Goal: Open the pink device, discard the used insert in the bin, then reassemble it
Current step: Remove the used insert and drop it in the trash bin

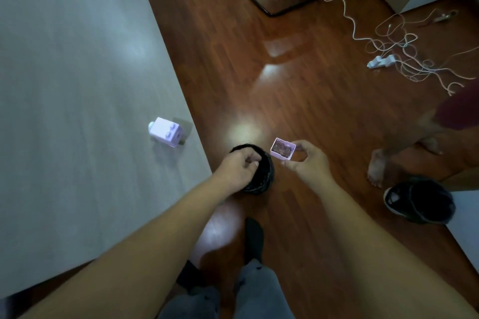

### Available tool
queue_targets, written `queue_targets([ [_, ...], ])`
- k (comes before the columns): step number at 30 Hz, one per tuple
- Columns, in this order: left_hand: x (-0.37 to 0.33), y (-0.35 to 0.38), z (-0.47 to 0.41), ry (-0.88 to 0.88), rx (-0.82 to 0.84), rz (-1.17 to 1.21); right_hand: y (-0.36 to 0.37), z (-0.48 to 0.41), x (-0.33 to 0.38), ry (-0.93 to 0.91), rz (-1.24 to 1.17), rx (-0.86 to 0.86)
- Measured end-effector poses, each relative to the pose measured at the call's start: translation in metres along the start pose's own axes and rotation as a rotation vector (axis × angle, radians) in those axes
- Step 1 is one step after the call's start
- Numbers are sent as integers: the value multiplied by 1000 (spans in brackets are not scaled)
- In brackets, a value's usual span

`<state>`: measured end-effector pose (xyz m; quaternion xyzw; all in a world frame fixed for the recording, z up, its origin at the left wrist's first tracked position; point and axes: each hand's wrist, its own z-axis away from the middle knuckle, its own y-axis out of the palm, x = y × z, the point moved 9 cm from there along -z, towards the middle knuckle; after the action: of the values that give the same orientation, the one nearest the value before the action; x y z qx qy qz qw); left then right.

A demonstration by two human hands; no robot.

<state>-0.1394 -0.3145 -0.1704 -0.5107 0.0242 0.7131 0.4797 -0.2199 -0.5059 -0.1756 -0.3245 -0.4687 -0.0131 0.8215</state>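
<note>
Insert tray being held beside the bin, contents not yet tipped.

Right hand (308,160) is pinching the small pink tray (283,148) by its near edge, brownish used insert showing inside, just beside the black bin (264,176); left hand (238,167) is curling loosely over the bin's mouth, whether it holds anything I cannot tell; pink device (168,131) is lying well apart on the grey table (77,85); risk: tray is sitting off the rim, so tipping here is likely spilling debris onto the wood floor (298,90); the light pinch is risking dropping the tray in too.

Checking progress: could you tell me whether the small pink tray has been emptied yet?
No, the small pink tray in the right hand holds dark brownish debris.
</note>
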Motion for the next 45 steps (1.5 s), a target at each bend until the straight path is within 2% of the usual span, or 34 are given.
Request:
queue_targets([
  [8, 93, 92, -34, -267, -159, 354, 17, -42, -61, -7, 139, 80],
  [15, 165, 118, -62, -395, -327, 404, 83, -77, -106, 2, 274, 211],
  [21, 231, 125, -77, -417, -309, 335, 152, -111, -141, 23, 335, 332],
  [25, 263, 118, -80, -412, -345, 337, 201, -129, -166, 171, 382, 494],
  [29, 278, 116, -82, -428, -347, 384, 223, -133, -190, 457, 245, 500],
  [32, 280, 113, -83, -460, -361, 426, 226, -126, -196, 565, 170, 497],
  [38, 268, 106, -87, -449, -376, 454, 216, -122, -183, 549, 163, 459],
  [45, 234, 104, -80, -407, -389, 446, 186, -109, -153, 425, 157, 453],
])
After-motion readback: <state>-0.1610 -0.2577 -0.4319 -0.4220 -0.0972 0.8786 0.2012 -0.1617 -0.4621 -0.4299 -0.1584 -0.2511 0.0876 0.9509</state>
